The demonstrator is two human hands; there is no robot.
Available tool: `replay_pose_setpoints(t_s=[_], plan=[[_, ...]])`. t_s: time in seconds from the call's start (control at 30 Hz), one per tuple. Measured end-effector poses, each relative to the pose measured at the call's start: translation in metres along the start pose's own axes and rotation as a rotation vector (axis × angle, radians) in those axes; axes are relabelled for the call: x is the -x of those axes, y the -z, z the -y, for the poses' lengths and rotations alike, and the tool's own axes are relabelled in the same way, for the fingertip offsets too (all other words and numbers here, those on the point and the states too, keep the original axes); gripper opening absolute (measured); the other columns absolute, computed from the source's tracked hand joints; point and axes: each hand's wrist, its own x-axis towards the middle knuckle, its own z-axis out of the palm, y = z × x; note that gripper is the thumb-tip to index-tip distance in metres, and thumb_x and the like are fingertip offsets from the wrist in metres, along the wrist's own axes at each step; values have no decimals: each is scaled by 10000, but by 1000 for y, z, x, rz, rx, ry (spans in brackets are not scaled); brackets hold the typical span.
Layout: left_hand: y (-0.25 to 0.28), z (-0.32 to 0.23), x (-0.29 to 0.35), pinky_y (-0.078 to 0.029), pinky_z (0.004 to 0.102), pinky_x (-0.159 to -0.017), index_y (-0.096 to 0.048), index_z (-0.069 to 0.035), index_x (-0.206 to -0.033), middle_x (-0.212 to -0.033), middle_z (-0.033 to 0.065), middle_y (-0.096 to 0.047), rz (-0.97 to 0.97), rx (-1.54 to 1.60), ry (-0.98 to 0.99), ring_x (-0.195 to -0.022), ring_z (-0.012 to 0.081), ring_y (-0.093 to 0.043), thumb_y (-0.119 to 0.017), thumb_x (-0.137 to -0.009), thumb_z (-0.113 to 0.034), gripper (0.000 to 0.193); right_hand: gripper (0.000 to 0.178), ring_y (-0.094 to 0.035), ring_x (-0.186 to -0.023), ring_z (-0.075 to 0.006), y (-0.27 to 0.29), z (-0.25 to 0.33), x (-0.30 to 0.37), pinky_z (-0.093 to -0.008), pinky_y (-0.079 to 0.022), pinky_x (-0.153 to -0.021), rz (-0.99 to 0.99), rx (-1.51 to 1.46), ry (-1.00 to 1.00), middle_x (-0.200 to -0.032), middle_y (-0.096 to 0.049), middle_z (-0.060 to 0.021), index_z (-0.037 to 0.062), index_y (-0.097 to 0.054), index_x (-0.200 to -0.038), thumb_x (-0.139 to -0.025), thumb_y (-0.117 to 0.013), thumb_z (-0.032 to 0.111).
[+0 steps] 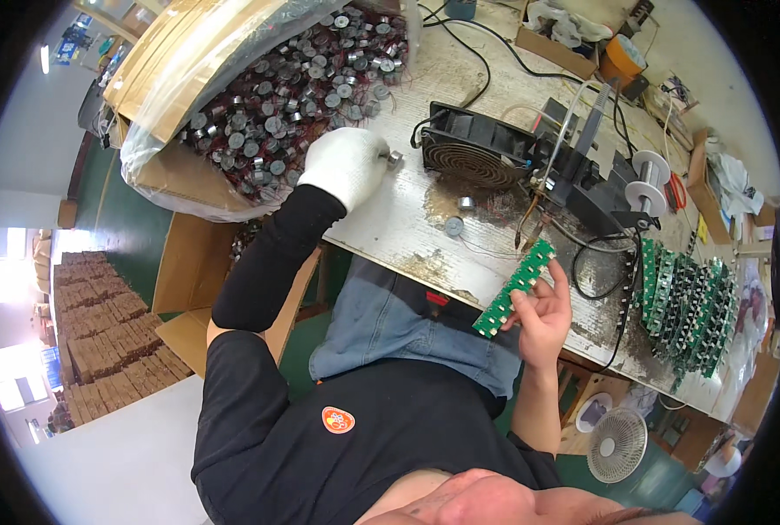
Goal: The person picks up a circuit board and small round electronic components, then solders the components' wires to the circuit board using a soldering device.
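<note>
My left hand (344, 166), in a white knit glove, is closed with a small round metal motor (395, 159) at its fingertips, just above the worn table. My bare right hand (543, 319) grips a long green circuit board strip (517, 290) between thumb and fingers, tilted over the table's front edge. Beyond the strip's upper end is the thin tip of a soldering machine (573, 153). Two loose motors, one upright (467, 203) and one lying flat (454, 227) with thin wires, rest on the table between my hands.
A plastic-lined cardboard box (175, 166) heaped with motors (302, 96) stands at the left. A black fan (477, 150) sits before the machine, beside a white solder spool (648, 184). Stacked green boards (687, 306) lie at the right. Black cables (486, 61) cross the table's far side.
</note>
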Motion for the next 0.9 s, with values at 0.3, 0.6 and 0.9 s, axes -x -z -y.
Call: replay_pose_setpoints(t_s=[0.3,0.6,0.9], plan=[[-11,6,29,-519,318,-635,-687,-31,-904,-776,142,-673,-313,352,-109,-668,242,-665,-663,-779,-129,160,653,-592,-638,-114,-1,2,0,-221,-515,-473,9,-1,-3,-1034,-596,-172,-32,-246,-1394,-831,-569,-106],[-35,-1,33,-499,212,-545,-434,64,-1091,-917,172,-653,-382,1464,264,-638,126,-621,-587,-910,-87,281,656,-607,-666,-121,0,1,-1,-221,-515,-474,18,-9,-2,-1057,-598,-180,-28,-246,-1396,-831,-571,-106],[-45,-45,62,-509,226,-606,-585,57,-1083,-898,133,-674,-114,1646,331,-672,128,-619,-646,-889,-161,298,811,-610,-715,-126,-2,3,-1,-221,-519,-511,23,-19,-12,-1144,-538,-171,-2,-194,-1431,-765,-638,-134]])
